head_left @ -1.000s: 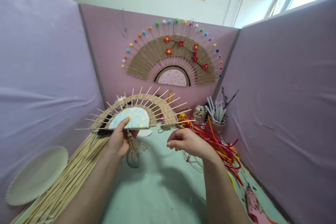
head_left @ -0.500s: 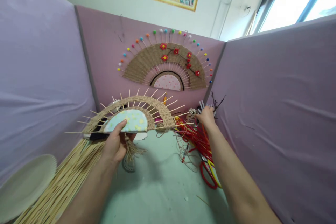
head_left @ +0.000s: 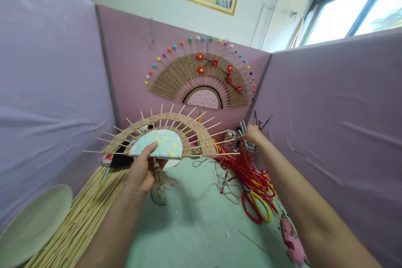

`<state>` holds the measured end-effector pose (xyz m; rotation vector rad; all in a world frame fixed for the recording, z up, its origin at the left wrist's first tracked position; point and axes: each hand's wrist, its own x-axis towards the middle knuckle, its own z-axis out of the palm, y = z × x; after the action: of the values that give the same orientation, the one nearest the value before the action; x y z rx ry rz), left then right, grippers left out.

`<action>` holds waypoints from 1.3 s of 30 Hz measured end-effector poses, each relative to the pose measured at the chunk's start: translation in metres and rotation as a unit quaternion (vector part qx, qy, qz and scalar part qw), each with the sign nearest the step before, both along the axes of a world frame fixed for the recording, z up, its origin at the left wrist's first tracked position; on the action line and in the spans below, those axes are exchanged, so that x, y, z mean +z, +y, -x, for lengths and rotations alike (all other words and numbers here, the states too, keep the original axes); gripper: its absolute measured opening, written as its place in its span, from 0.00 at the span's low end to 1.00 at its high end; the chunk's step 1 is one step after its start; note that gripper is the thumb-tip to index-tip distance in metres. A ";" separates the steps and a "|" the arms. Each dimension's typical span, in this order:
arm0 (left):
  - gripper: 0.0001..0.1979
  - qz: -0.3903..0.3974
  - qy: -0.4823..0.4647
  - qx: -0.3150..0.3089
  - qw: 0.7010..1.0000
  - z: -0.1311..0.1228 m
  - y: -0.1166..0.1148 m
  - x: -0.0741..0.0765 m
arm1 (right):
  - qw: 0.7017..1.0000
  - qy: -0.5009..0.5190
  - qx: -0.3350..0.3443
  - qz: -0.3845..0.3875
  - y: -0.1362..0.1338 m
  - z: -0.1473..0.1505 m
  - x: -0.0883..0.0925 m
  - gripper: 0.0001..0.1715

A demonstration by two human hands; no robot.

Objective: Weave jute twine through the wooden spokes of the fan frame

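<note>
A half-round woven fan (head_left: 209,139) with bare sticks poking out and a pale blue, yellow-patterned centre (head_left: 169,142) is held up by my left hand (head_left: 144,169), thumb on the front. A twine tassel (head_left: 161,178) hangs beneath it. My right hand (head_left: 253,134) is at the back right, fingers pinched together beside some pale strips (head_left: 243,127), above a jar (head_left: 230,136) and a cup (head_left: 250,149). Whether it grips anything is too small to tell. Red cords (head_left: 245,167) lie below it.
A finished fan (head_left: 176,73) with red flowers hangs on the back panel. Long straw strips (head_left: 84,209) and a pale plate (head_left: 34,222) lie left. Red-handled scissors (head_left: 251,209), a pink tool (head_left: 293,243) and a dark twig (head_left: 265,121) are right.
My right hand has lifted slightly and shifted right within the back right corner. The view has moved a little, and the pink tool now shows. My left hand still holds the fan.
</note>
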<state>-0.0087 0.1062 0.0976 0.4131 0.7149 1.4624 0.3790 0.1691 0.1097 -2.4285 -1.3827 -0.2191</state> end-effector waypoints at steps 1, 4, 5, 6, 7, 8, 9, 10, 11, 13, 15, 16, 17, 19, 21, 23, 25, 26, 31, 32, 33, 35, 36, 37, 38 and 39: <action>0.06 -0.001 0.000 -0.003 1.000 0.001 0.000 0.001 | 1.000 -0.006 0.001 0.020 -0.004 0.003 0.000 0.42; 0.06 -0.001 -0.006 -0.012 1.000 0.004 -0.001 0.003 | 0.996 -0.039 0.024 0.071 -0.022 0.014 -0.001 0.38; 0.06 0.000 -0.009 -0.014 1.000 0.006 -0.001 0.004 | 0.995 -0.047 0.039 0.079 -0.028 0.017 -0.001 0.34; 0.05 0.000 -0.012 -0.017 1.000 0.007 -0.002 0.005 | 0.994 -0.050 0.053 0.083 -0.034 0.019 -0.001 0.31; 0.05 0.001 -0.016 -0.019 1.000 0.008 -0.002 0.005 | 0.993 -0.050 0.065 0.085 -0.039 0.021 -0.001 0.27; 0.05 0.002 -0.018 -0.020 1.000 0.009 -0.002 0.006 | 0.993 -0.051 0.074 0.081 -0.042 0.021 -0.001 0.24; 0.05 0.002 -0.020 -0.022 1.000 0.010 -0.003 0.007 | 0.993 -0.055 0.077 0.072 -0.044 0.019 0.000 0.23; 0.05 0.003 -0.021 -0.024 0.999 0.010 -0.003 0.008 | 0.994 -0.061 0.074 0.058 -0.044 0.017 0.003 0.22; 0.05 0.004 -0.021 -0.026 0.999 0.011 -0.004 0.009 | 0.995 -0.065 0.065 0.042 -0.041 0.013 0.005 0.22; 0.05 0.004 -0.020 -0.029 0.999 0.013 -0.005 0.011 | 0.997 -0.060 0.038 0.024 -0.030 0.006 0.011 0.23; 0.05 -0.002 -0.018 -0.031 0.999 0.014 -0.006 0.012 | 0.999 -0.034 0.023 0.028 -0.016 0.001 0.016 0.24; 0.05 -0.004 -0.018 -0.030 0.999 0.015 -0.006 0.012 | 0.999 -0.023 0.020 0.031 -0.009 0.000 0.016 0.24; 0.04 -0.005 -0.017 -0.030 0.999 0.016 -0.006 0.013 | 0.999 -0.014 0.019 0.034 -0.003 -0.001 0.017 0.23; 0.04 -0.003 -0.018 -0.030 0.999 0.018 -0.005 0.014 | 0.999 -0.004 0.018 0.034 0.006 -0.001 0.015 0.21; 0.04 -0.001 -0.020 -0.027 0.999 0.019 -0.004 0.014 | 0.999 0.006 0.014 0.029 0.011 -0.001 0.013 0.20; 0.04 0.003 -0.023 -0.025 0.999 0.020 -0.003 0.015 | 1.000 0.015 0.009 0.021 0.013 -0.002 0.014 0.22; 0.05 0.008 -0.025 -0.025 0.999 0.021 -0.002 0.016 | 1.000 0.019 0.003 0.017 0.010 -0.002 0.017 0.25; 0.05 0.010 -0.027 -0.026 0.999 0.021 -0.001 0.016 | 1.000 0.019 0.003 0.011 0.005 0.000 0.018 0.28; 0.08 0.014 -0.036 -0.036 0.999 0.022 -0.002 0.015 | 0.983 0.101 0.045 -0.149 -0.058 0.045 0.000 0.28; 0.08 0.014 -0.036 -0.037 0.999 0.022 -0.002 0.015 | 0.969 0.153 0.074 -0.178 -0.076 0.063 -0.012 0.24; 0.08 0.014 -0.035 -0.039 0.999 0.021 -0.002 0.014 | 0.953 0.207 0.106 -0.196 -0.094 0.084 -0.026 0.19; 0.06 0.015 -0.033 -0.043 0.998 0.020 -0.002 0.014 | 0.921 0.294 0.160 -0.198 -0.124 0.129 -0.061 0.17; 0.06 0.016 -0.033 -0.045 0.998 0.020 -0.002 0.015 | 0.908 0.331 0.180 -0.187 -0.134 0.152 -0.079 0.16; 0.05 0.017 -0.032 -0.048 0.998 0.019 -0.002 0.015 | 0.895 0.358 0.183 -0.193 -0.141 0.174 -0.097 0.16; 0.05 0.018 -0.033 -0.050 0.998 0.019 -0.002 0.015 | 0.886 0.376 0.185 -0.200 -0.145 0.195 -0.114 0.15; 0.05 0.019 -0.033 -0.051 0.998 0.018 -0.002 0.014 | 0.879 0.384 0.195 -0.202 -0.147 0.212 -0.129 0.15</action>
<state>-0.0267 0.1042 0.1118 0.3653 0.6582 1.3584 0.1671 0.0223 -0.0196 -1.5608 -1.2307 0.4665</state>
